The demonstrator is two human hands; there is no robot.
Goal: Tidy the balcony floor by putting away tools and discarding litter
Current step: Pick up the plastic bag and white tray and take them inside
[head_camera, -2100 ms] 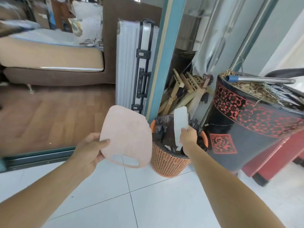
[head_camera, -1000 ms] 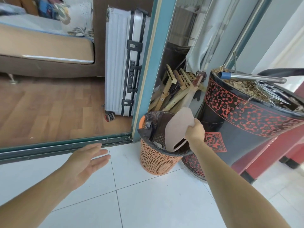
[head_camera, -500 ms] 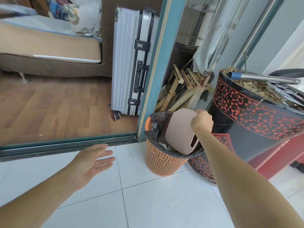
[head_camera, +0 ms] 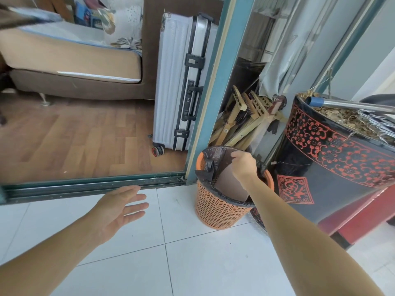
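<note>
Your right hand is at the mouth of the basket, fingers curled over the top edge of the sheet. The sheet is flat, stiff-looking and dusty pink-tan, and stands tilted inside that orange plastic lattice with its crinkled black liner. Your left hand hovers with fingers straight and spread over the glossy white floor tiles. Just beside the basket, the black barrel carries a red square emblem, its characters unreadable.

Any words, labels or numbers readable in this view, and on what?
None reads clearly.
On the black planter, the red square emblem: stylised sign, not legible.
On the silver suitcase, the lock: marks too small.
On the sofa, the blue packages: print blurred.
</note>
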